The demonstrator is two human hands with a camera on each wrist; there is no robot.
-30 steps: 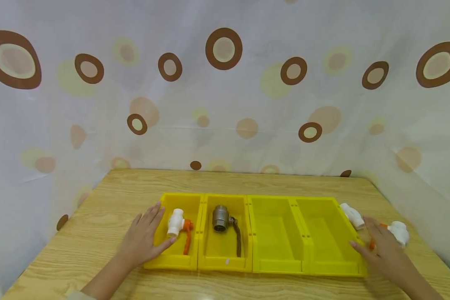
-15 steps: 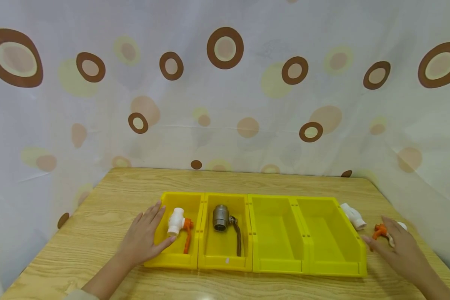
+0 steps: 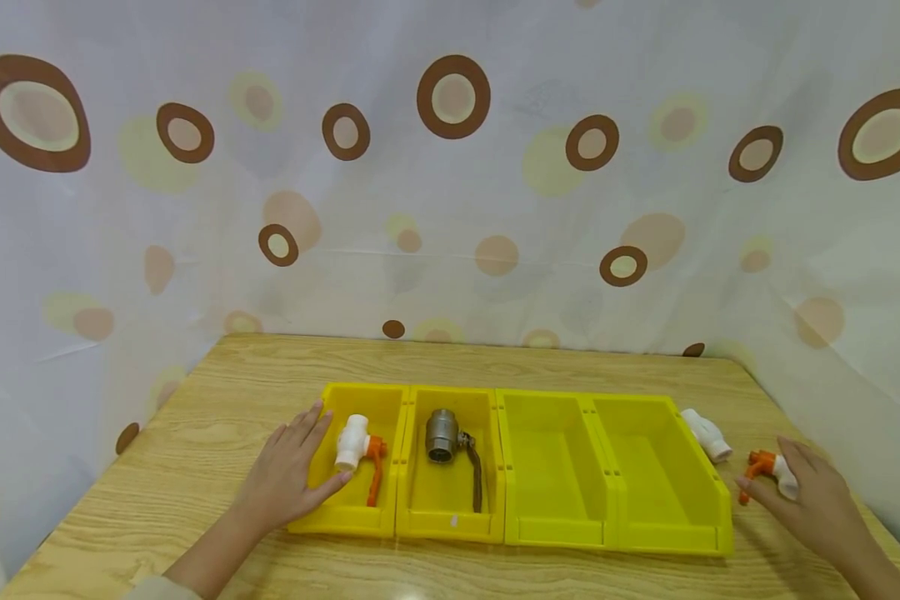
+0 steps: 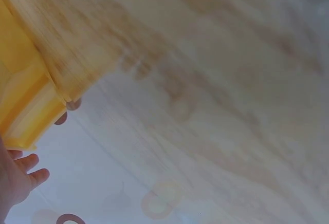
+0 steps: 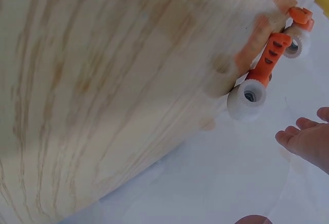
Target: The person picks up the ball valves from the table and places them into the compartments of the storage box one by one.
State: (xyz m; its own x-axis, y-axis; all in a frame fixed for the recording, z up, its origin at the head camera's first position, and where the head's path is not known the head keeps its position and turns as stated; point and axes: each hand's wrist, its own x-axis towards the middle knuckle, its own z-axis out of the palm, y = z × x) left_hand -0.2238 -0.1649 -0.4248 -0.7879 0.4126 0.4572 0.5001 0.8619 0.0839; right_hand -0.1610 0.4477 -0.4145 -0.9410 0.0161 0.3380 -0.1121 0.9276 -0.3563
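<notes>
My left hand rests on the left side of the leftmost yellow bin, fingers extended along its rim and thumb over the inside. In that bin lies a white plastic ball valve with an orange lever handle. A metal ball valve with a dark lever lies in the second bin. To the right of the bins, my right hand reaches beside another white ball valve, partly hiding its body in the head view. The right wrist view shows those fingers apart from that valve.
Four-sided yellow bins stand joined in a row on the wood-grain table; the two right ones hold nothing. One more white valve lies against the row's right end. A dotted curtain closes off the back and sides.
My right hand has shifted right, away from the bins' right edge. The white valve beside it has turned and slid slightly left. My left hand has stayed in place.
</notes>
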